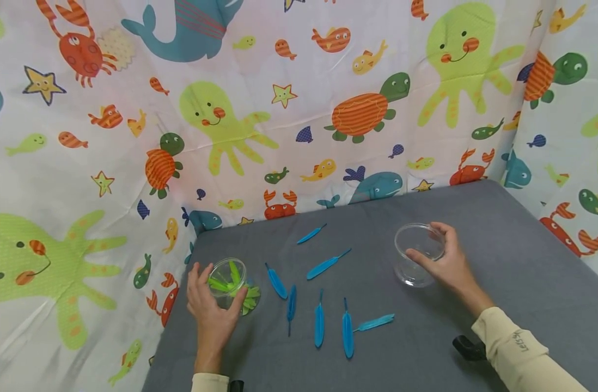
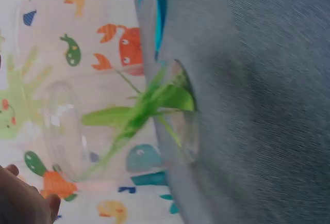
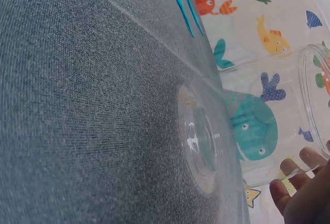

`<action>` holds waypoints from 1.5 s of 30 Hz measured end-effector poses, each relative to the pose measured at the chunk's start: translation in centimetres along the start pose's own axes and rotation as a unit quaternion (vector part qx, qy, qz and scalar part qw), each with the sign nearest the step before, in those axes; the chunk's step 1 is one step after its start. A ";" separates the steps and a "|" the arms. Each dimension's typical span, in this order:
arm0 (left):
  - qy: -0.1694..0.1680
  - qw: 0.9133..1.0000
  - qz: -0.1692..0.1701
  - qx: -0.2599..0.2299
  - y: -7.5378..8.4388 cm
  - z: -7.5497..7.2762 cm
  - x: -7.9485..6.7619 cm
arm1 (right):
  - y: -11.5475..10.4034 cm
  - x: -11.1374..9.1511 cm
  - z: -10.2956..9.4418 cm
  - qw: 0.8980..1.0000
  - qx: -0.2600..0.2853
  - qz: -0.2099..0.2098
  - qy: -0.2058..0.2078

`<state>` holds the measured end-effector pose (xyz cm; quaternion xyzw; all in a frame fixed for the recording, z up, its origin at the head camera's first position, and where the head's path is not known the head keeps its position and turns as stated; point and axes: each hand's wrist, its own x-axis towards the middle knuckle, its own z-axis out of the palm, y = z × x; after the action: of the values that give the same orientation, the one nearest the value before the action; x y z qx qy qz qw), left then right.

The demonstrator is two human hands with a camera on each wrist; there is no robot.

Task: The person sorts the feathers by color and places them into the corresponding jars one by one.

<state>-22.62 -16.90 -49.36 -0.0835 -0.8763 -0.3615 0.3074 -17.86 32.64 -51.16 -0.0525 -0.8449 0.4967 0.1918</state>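
Note:
On the left stands a clear plastic jar (image 1: 229,267) with green feathers (image 2: 136,113) inside. My left hand (image 1: 213,310) is spread beside it, thumb to the right and fingers to the left. In the left wrist view, the fingertips (image 2: 54,203) show apart from the jar's wall. A second clear jar (image 1: 410,267), with nothing visible inside, stands upright on the right. My right hand (image 1: 446,261) holds it near the rim, thumb across the front and fingers round the far side. Several blue feathers (image 1: 319,321) lie scattered between the two jars.
A grey cloth (image 1: 475,228) covers the table. Behind and on both sides hangs a white curtain (image 1: 260,65) printed with sea animals. Black straps or mounts (image 1: 469,348) show at the wrists.

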 end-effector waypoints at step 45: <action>-0.372 0.908 0.148 0.123 6.2 7.8 -2.7 | 0.4 -0.5 0.5 1.000 0.018 -0.008 0.016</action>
<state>-21.89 -6.83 -51.67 -0.3020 -0.9423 -0.1435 0.0169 -17.63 32.30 -51.86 -0.0502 -0.8332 0.5089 0.2103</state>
